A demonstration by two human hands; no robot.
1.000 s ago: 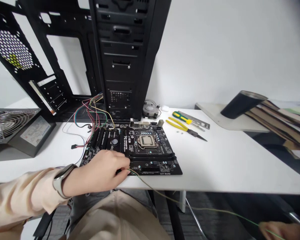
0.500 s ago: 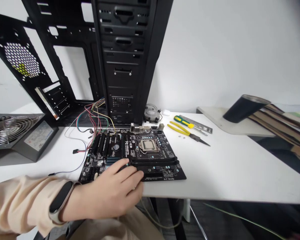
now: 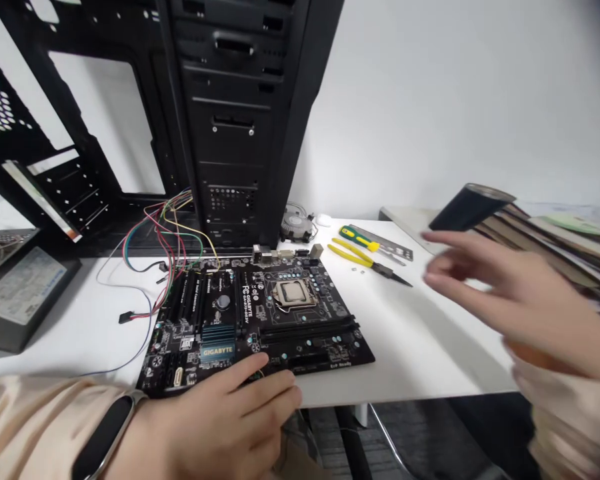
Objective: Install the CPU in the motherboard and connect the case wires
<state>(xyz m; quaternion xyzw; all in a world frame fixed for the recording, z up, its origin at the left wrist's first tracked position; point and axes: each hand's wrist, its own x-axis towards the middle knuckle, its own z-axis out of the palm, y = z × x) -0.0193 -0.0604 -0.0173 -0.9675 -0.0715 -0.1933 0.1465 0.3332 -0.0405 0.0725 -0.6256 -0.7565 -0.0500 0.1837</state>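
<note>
A black Gigabyte motherboard (image 3: 325, 300) lies flat on the white table. Its processor (image 3: 294, 293) sits in the socket, beside the black memory slots (image 3: 307, 328). At the board's near edge rests my left hand (image 3: 225, 413), palm down and fingers stretched out; what lies beneath the fingers is hidden. A blue heatsink (image 3: 217, 350) shows just beyond it. On the right, my right hand (image 3: 500, 287) is in the air above the table, thumb and index finger apart with nothing between them. Yellow-handled pliers (image 3: 357, 255) and a green-yellow screwdriver (image 3: 363, 238) are to its left.
A black computer case (image 3: 240, 147) stands behind the board, with coloured wires (image 3: 167, 233) trailing out. A power supply (image 3: 25, 293) lies at left, and a cooler fan (image 3: 297, 223) is beside the case. Stacked papers (image 3: 525, 247) and a dark cylinder (image 3: 467, 207) are at right.
My right hand has come into view from the right. My left hand has shifted nearer the board's front edge, uncovering the heatsink. The case and power supply sit further left in view.
</note>
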